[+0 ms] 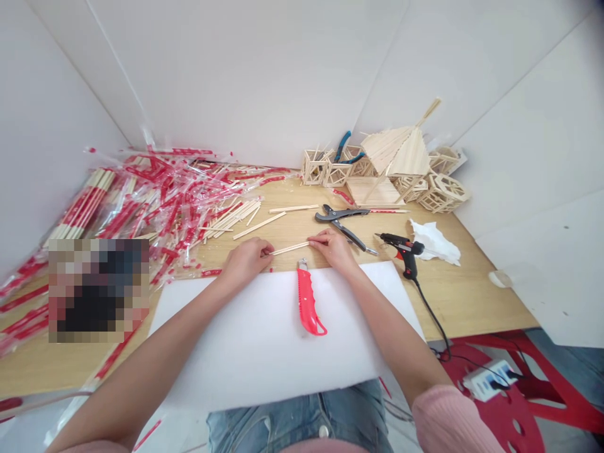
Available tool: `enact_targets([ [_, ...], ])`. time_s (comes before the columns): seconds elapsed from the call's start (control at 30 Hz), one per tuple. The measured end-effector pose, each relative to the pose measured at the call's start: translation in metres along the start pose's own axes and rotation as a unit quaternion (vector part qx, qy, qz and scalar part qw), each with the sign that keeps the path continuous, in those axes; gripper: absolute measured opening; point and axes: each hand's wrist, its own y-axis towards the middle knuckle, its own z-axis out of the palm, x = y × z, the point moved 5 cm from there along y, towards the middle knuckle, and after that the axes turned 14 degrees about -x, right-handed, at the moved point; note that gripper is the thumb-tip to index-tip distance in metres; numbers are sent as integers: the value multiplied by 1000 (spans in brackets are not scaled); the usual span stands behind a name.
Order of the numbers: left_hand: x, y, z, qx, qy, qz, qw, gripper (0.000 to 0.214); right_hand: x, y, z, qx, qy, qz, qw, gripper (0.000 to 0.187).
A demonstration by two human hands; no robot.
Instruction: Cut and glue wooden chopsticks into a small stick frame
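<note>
My left hand point(246, 259) and my right hand point(331, 245) each pinch one end of a thin wooden stick point(289, 248) that lies across the wooden table point(472, 296), just beyond a white sheet point(264, 340). Both hands are closed on the stick. A red utility knife point(309, 302) lies on the white sheet right below the stick, between my hands. Black pliers point(340, 220) lie just beyond my right hand.
A black glue gun point(404, 249) and crumpled white tissue point(436, 242) lie to the right. Wooden stick models point(401, 170) stand at the back right. Loose sticks point(236, 217) and a heap of red-wrapped chopstick packets point(155, 195) cover the left. A power strip point(486, 380) sits on the floor.
</note>
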Motion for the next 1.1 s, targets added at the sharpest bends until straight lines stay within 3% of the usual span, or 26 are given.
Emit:
enact_targets([
  [0.57, 2, 1, 4, 12, -9, 10, 1000, 27, 3, 4, 0, 5, -32, 12, 999, 15],
  [0.87, -4, 1, 1, 2, 11, 31, 999, 27, 9, 5, 1, -4, -56, -24, 998, 14],
  [1.1, 1, 3, 4, 18, -39, 15, 999, 28, 4, 1, 1, -9, -38, -29, 999, 16],
])
